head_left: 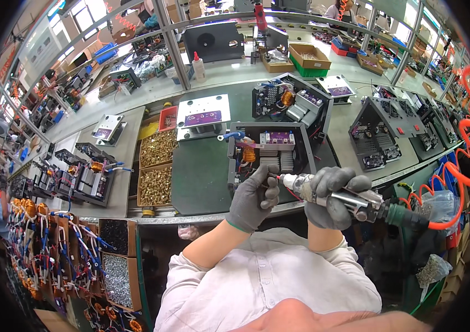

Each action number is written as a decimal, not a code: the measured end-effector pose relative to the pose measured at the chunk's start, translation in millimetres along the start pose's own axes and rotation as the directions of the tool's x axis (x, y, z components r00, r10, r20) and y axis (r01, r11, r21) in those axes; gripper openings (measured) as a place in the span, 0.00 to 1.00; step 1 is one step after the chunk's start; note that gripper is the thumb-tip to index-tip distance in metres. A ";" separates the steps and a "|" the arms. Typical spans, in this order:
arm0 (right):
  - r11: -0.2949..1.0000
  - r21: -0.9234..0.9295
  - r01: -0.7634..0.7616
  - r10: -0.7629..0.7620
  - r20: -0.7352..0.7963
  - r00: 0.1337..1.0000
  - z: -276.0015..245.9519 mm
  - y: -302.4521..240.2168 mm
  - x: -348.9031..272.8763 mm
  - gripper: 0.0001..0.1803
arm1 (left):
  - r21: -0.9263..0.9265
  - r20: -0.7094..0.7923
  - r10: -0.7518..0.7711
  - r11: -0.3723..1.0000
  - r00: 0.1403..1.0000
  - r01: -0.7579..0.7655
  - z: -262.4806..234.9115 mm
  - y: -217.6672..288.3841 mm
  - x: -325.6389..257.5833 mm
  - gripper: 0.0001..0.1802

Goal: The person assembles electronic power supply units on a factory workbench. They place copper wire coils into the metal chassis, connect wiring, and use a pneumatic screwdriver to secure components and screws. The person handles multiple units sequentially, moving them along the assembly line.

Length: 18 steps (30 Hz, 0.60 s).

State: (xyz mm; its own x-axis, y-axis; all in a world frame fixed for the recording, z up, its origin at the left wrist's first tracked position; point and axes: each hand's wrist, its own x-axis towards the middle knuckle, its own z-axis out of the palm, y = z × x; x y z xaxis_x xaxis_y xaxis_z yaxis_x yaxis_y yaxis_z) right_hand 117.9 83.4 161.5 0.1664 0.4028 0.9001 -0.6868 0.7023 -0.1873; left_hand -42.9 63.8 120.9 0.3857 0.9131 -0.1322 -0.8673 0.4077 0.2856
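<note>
My right hand [334, 198], in a grey glove, is wrapped round a silver air screwdriver [359, 206] that lies nearly level, its tip toward the left. My left hand [252, 200], also gloved, is closed in a pinch at the driver's tip; whatever is between its fingers is too small to make out. Just beyond both hands an open black metal case [307, 145] rests on the green mat [199, 185]. Inside it are a copper coil [248, 154], silver heat sinks [286, 161] and a purple circuit board [279, 138]. A blue-sleeved cable end [234, 135] sticks out at its left.
Boxes of brass-coloured parts [155, 185] stand left of the mat. A silver plate with a purple board [204, 115] sits behind. Another open case [323, 113] touches the far right side. An orange coiled hose [461, 205] runs from the driver. Wired coils [38, 232] crowd the lower left.
</note>
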 end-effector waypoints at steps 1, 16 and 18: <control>1.000 -0.026 0.005 -0.005 0.008 1.000 0.9 0.5 0.6 0.24 | 0.052 0.080 -0.030 0.998 0.996 0.026 -5.5 2.6 3.3 0.17; 0.906 0.048 -0.420 0.419 -0.226 0.879 -60.9 105.7 89.3 0.21 | 0.272 0.388 0.163 -0.961 0.907 0.056 -0.7 107.7 108.5 0.37; 0.869 0.009 -0.495 0.478 -0.274 0.834 -52.1 116.1 93.6 0.19 | 0.304 0.359 0.181 -0.950 0.915 0.069 -2.7 112.0 112.2 0.34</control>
State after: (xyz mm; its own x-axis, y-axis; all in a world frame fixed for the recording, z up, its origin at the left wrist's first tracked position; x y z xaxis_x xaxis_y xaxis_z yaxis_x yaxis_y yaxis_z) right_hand 90.6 233.2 203.5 0.0046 0.8328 0.5535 -0.6852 0.4057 -0.6048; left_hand -97.7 211.9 135.5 0.3090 0.9114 0.2719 0.9462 -0.3234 0.0085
